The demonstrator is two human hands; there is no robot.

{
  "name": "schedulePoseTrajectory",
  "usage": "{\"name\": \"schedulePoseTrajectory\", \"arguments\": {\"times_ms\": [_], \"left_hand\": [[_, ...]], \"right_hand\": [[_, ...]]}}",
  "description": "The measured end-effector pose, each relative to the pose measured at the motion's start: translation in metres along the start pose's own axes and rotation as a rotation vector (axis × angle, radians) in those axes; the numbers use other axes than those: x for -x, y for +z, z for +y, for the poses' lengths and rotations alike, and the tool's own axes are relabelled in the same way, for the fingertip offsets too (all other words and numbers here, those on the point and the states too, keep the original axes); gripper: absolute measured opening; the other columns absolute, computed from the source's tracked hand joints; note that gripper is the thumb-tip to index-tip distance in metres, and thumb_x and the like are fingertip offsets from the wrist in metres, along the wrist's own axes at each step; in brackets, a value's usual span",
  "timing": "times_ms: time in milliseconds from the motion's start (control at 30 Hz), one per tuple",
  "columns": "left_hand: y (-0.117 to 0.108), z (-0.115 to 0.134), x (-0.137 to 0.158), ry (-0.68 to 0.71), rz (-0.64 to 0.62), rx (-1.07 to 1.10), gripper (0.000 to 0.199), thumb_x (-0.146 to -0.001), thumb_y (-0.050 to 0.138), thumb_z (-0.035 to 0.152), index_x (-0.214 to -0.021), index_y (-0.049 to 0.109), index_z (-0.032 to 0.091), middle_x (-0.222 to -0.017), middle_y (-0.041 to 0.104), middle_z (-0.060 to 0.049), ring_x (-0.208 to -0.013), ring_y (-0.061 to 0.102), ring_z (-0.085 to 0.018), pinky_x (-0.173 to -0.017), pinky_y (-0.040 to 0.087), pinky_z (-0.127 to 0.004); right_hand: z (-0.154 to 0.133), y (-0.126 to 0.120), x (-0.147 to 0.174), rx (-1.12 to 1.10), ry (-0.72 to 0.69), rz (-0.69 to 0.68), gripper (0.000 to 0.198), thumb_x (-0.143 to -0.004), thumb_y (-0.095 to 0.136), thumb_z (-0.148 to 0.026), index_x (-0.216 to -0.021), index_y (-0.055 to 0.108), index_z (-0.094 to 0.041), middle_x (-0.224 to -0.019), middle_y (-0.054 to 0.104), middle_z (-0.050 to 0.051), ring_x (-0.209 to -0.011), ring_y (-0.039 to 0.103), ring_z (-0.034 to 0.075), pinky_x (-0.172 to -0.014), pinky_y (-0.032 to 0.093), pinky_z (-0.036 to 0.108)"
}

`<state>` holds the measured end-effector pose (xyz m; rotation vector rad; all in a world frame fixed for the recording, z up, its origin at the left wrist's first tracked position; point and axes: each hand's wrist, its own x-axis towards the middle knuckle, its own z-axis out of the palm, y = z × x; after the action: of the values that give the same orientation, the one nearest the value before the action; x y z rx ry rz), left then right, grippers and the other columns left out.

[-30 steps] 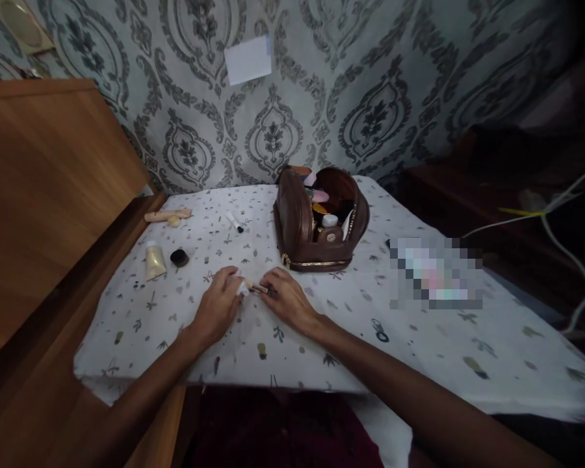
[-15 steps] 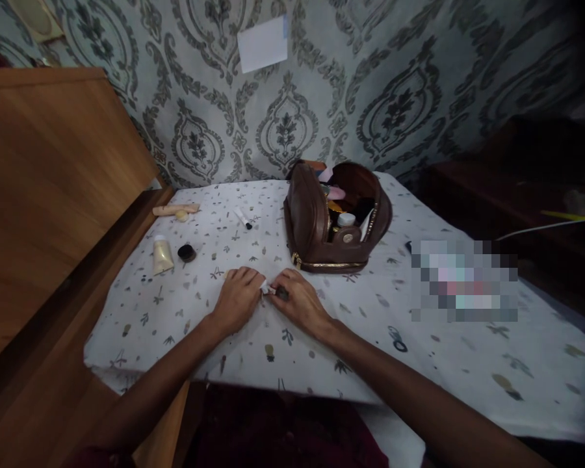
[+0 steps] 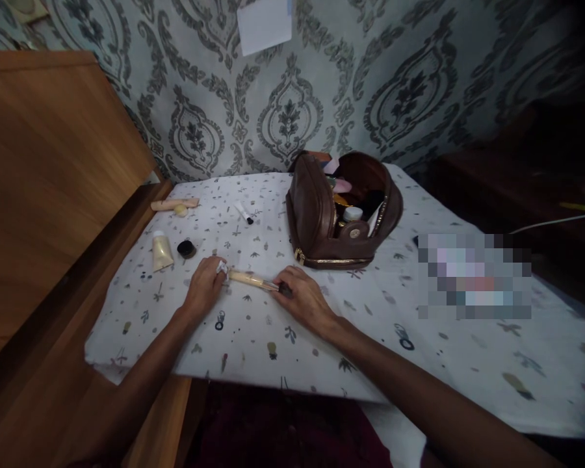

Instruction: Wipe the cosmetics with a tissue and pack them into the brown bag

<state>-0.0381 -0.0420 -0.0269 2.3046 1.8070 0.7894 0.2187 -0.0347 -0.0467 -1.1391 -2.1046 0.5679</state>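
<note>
A makeup brush [image 3: 248,279] with a cream handle, a metallic collar and a dark head lies between my hands, just over the table. My right hand [image 3: 299,296] pinches it at the dark head end, its fingers closed. At the handle's other end my left hand [image 3: 205,283] is closed on a crumpled white tissue [image 3: 222,268]. Whether the tissue still touches the handle tip is hard to tell. Left of my left hand stand a small black-lidded jar [image 3: 186,249] and a cream tube [image 3: 162,252] with a white cap.
An unzipped brown cosmetic bag [image 3: 316,214] full of items stands behind my right hand. A small white tube with a black cap [image 3: 244,212], a peach-coloured tube [image 3: 174,204] and a round pale piece [image 3: 181,210] lie farther back. A blurred-out object [image 3: 472,276] is at right.
My left hand has slid left along the brush with the tissue, so the cream handle now shows. My right hand keeps its hold on the head end. The view has shifted slightly.
</note>
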Motion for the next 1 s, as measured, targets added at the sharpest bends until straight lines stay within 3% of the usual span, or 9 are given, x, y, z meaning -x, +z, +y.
{"name": "schedulePoseTrajectory", "arguments": {"times_ms": [267,633,767,1000], "left_hand": [[-0.001,0.024,-0.003,0.125,-0.031,-0.048,0.024,-0.090,0.040,0.011,-0.105,0.057,0.020,-0.100,0.060,-0.007,-0.098,0.053,-0.023,-0.089,0.046,-0.038],[0.001,0.082,-0.012,0.378,-0.295,0.055,0.020,-0.092,0.038,0.010,-0.099,0.055,0.018,-0.099,0.059,-0.008,-0.095,0.051,-0.023,-0.085,0.046,-0.037],[-0.005,0.071,-0.018,0.357,-0.338,0.052,0.019,-0.094,0.038,0.012,-0.099,0.055,0.019,-0.096,0.058,-0.007,-0.094,0.052,-0.023,-0.083,0.046,-0.036],[-0.018,0.015,-0.017,0.189,-0.295,0.162,0.015,-0.097,0.044,0.023,-0.106,0.055,0.021,-0.102,0.059,-0.005,-0.098,0.055,-0.021,-0.089,0.045,-0.037]], "right_hand": [[-0.003,-0.005,0.001,-0.044,0.024,-0.038,0.011,-0.082,0.062,-0.011,-0.085,0.060,-0.021,-0.080,0.061,0.001,-0.074,0.055,0.017,-0.069,0.041,0.028],[-0.005,-0.003,0.004,-0.001,-0.160,0.021,0.014,-0.085,0.057,-0.007,-0.082,0.054,-0.021,-0.083,0.060,0.005,-0.082,0.053,0.020,-0.072,0.042,0.031],[-0.005,-0.002,0.004,0.027,-0.177,0.032,0.014,-0.087,0.056,-0.008,-0.082,0.054,-0.021,-0.082,0.060,0.004,-0.082,0.053,0.021,-0.072,0.042,0.031],[-0.006,-0.005,0.003,0.037,-0.113,0.008,0.009,-0.088,0.060,-0.013,-0.084,0.056,-0.020,-0.083,0.059,0.004,-0.080,0.053,0.020,-0.071,0.042,0.030]]}}
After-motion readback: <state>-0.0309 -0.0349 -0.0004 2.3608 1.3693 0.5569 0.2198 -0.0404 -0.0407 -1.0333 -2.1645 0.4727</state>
